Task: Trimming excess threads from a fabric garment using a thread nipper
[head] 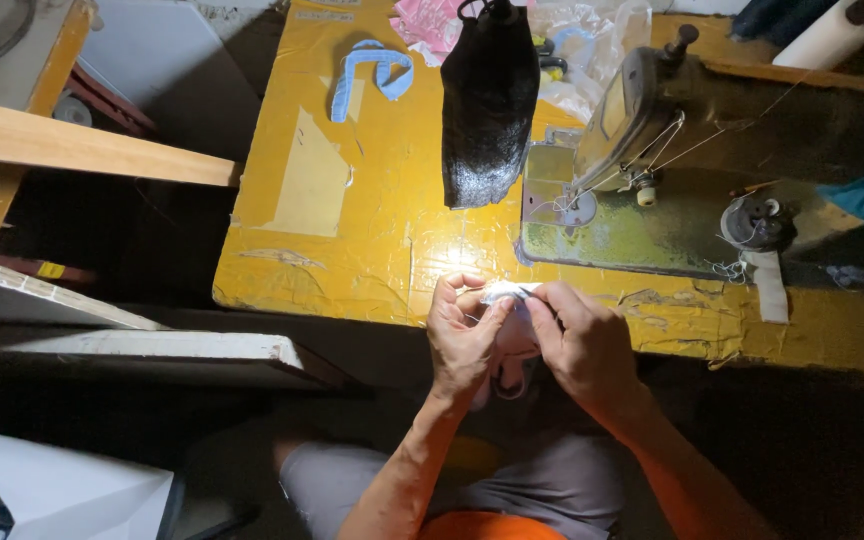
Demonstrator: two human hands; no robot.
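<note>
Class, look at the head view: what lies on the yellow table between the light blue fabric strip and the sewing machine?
A black bag lies between the blue strip and the sewing machine, flat on the yellow table, as the head view shows.

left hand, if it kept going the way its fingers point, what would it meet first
Probably the small white piece of fabric both hands pinch; past it, the right hand. The left hand points up and rightward.

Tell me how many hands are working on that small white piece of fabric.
2. The left hand and right hand both pinch the white fabric piece at the yellow table's near edge.
</note>
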